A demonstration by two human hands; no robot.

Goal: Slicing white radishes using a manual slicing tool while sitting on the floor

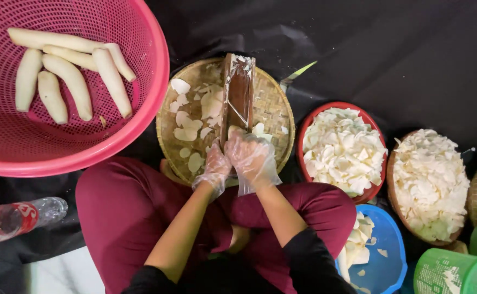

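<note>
1. Left hand [214, 167]: in a clear plastic glove, fingers curled against the near end of the wooden slicer board, steadying it at its left edge.
2. Right hand [252, 158]: also gloved, closed down over a pale root piece [235, 130] that is pressed on the board's face; only the piece's tip shows past the fingertips.
3. Wooden slicer board [239, 90]: dark, narrow, with a slanted blade near its middle; it lies lengthwise across the woven tray, tilted up toward the person's lap.
4. Woven tray [274, 103]: round, flat, of bamboo colour, set just in front of the knees; thin white slices [188, 121] lie scattered on it, mostly left of the board.
5. Pink basket [140, 43]: large, perforated plastic, far left; holds six peeled white roots [75, 81] lying side by side.
6. Red bowl [306, 128]: right of the tray, heaped with white slices.
7. Round woven basket [396, 190]: further right, likewise heaped with slices.
8. Blue bowl [385, 239]: beside the right knee, holding a few slices.
9. Green tubs [450, 272]: lower right corner.
10. Plastic bottle [15, 218]: lying on its side, lower left.
</note>
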